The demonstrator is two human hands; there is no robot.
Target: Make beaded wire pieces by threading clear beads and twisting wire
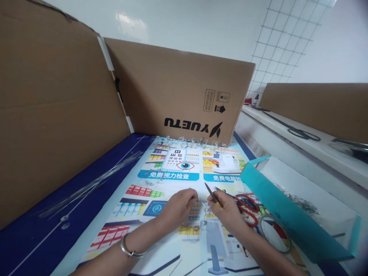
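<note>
Fingers of the left hand (184, 206) are closed on what appears to be a thin wire piece (204, 206), located between both hands above the printed sheet (172, 245) on the tabletop (31, 249). A pointed tool (212, 193) is gripped in the right hand (226, 212); whether the wire is also pinched there cannot be told. The wire piece is judged light, springy and easily bent, best taken at its ends between fingertips. Movement to the right is limited by the teal-edged tray (287, 216), where a wire tangle (303, 204) lies, and on the far side by a cardboard panel (178, 88). More open room is offered to the left.
</note>
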